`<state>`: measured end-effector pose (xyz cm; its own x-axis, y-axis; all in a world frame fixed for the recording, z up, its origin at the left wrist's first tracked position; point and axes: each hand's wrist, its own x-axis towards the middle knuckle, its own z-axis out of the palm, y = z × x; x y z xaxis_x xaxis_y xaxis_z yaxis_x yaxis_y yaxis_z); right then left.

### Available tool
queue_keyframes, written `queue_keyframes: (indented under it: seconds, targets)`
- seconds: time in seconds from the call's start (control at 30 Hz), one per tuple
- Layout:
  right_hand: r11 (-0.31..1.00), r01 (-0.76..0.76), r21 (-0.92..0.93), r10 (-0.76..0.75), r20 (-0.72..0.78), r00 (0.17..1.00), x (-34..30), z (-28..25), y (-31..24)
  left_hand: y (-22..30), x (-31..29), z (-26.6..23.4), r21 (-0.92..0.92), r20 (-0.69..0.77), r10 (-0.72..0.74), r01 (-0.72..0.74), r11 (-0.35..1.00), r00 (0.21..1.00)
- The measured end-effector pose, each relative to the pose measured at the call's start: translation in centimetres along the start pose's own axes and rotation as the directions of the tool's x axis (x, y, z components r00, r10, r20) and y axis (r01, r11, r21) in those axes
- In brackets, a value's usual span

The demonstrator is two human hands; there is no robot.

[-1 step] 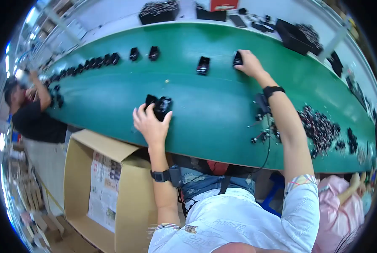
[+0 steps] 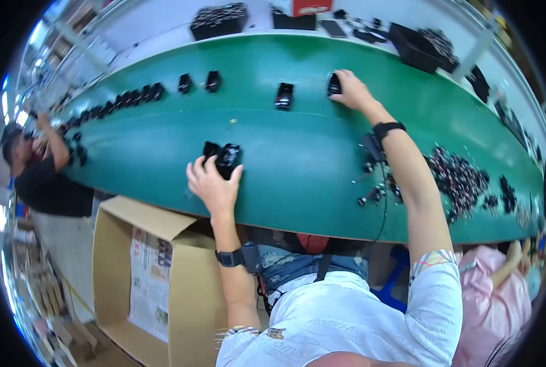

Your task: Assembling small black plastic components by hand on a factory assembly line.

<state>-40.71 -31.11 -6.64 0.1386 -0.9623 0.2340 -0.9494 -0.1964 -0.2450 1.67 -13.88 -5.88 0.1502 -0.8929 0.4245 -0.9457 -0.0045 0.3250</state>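
Observation:
Near the middle of the green bench, my left hand (image 2: 213, 188) curls its fingers and thumb about a pair of small black plastic housings (image 2: 229, 160) standing side by side. Its palm hides part of them. Farther off to the right, my right hand (image 2: 354, 93) grips another black housing (image 2: 334, 87) between thumb and fingers at the bench surface. A single black housing (image 2: 284, 96) lies a little left of that hand, touched by neither hand.
Black housings (image 2: 147, 93) form a row along the far left. Small wired parts (image 2: 459, 183) are heaped on the right, beside a black device with a cable (image 2: 372, 148). An open cardboard box (image 2: 135, 211) stands below the left edge. A co-worker (image 2: 50, 177) is at the left.
The view has shifted slightly, so the bench and its things sit a little farther left in the picture. Both hands stay at the same housings.

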Motion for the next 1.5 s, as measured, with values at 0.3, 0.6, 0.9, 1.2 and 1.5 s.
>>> queue_keyframes:
  seconds: [0.3, 0.6, 0.9, 1.2, 1.5]
  targets:
    - [0.944, 0.143, 0.298, -0.208, 0.201, 0.957, -15.7, -15.7, -8.0, -0.4, -0.8, 0.6, -0.038, -0.062, 0.066, -0.068, 0.997, 0.996]
    - [0.952, 0.282, 0.118, -0.3, 0.183, 0.936, -26.3, -10.7, -10.6, 2.7, -0.9, 0.7, 0.116, -0.041, -0.006, 0.011, 0.993, 0.999]
    - [0.913, 0.048, 0.406, -0.092, 0.089, 0.992, -25.5, -10.1, -11.7, 5.4, -2.0, -0.5, -0.1, -0.053, 0.225, -0.229, 0.968, 0.973]
    - [0.975, -0.063, 0.212, 0.052, 0.059, 0.997, -25.5, -9.2, -14.6, 7.8, -0.3, 0.2, -0.486, 0.097, 0.382, -0.291, 0.824, 0.919]
    - [0.924, -0.086, 0.373, 0.112, -0.05, 0.992, -26.1, -7.8, -15.0, 13.3, 14.7, 9.4, -0.288, 0.363, 0.348, -0.252, 0.924, 0.864]
